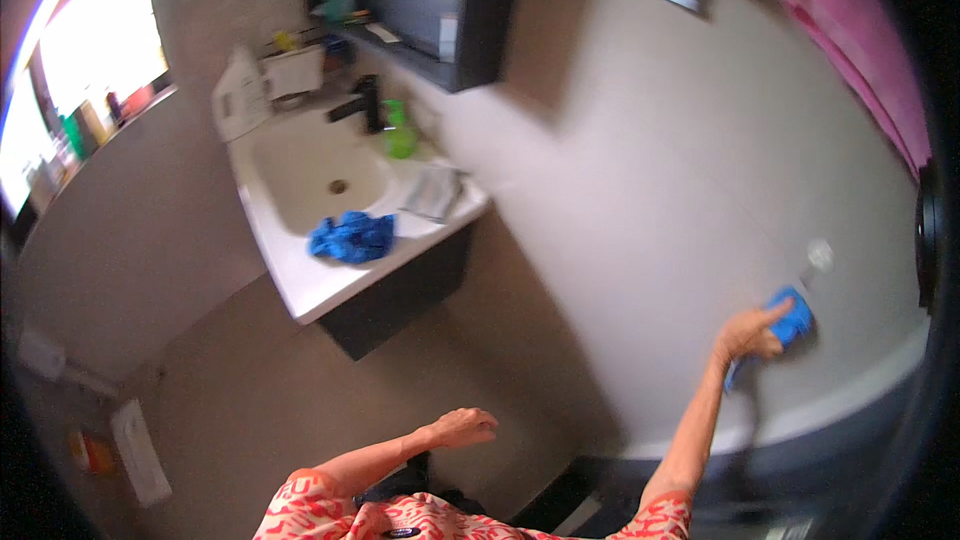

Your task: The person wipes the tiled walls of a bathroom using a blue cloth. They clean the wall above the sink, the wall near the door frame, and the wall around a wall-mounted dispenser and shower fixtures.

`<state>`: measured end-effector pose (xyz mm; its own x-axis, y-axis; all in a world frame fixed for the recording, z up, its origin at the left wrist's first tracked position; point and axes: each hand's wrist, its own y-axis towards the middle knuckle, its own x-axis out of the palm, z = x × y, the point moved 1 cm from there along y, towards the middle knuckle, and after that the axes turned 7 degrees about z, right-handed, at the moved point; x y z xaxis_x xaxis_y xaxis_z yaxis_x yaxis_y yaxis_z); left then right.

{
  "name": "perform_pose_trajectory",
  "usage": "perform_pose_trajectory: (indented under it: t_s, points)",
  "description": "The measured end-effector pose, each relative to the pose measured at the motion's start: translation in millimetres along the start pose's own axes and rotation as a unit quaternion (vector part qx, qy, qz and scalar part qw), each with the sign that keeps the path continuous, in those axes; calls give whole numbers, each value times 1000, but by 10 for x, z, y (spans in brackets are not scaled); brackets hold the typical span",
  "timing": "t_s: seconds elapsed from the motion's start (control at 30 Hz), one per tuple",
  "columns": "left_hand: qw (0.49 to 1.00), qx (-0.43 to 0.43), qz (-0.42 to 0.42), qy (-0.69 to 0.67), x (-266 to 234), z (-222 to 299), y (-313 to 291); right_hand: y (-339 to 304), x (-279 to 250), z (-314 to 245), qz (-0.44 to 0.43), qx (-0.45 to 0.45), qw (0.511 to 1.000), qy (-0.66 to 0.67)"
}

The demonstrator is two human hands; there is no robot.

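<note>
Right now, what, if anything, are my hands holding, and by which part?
Your right hand grips a blue cloth by its bunched upper part, an end hanging below. Your left hand appears empty.

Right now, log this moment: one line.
right hand: blue cloth at wall; left hand: nothing visible; second blue cloth: sink rim

A bright blue cloth, plain in colour and soft, is bunched into a crumpled wad and gripped in the person's right hand. Its bulk bulges out beyond the thumb and fingers on the side away from the wrist, roughly rounded and lit along its upper face. A narrow loose end hangs beneath the hand, on the wrist side, pointing downward. The cloth lies against the pale, smooth wall, low and to the person's right; it seems to touch the surface, though blur hides the exact contact.
</note>
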<state>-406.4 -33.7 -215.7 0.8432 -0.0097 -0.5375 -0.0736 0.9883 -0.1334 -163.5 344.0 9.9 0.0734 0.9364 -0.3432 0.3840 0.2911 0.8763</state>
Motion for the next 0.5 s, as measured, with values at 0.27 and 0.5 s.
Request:
perform_pose_trajectory:
  t_s: [0.27, 0.5]
  points:
    - [996, -48, 48, -49, -355, 19, 15, -388, -141, -1032, 125, -308, 938, 98]
    - [982, -82, 156, -67, -334, -60, -3, -416, -332, -2007, 211, -422, 875, 107]
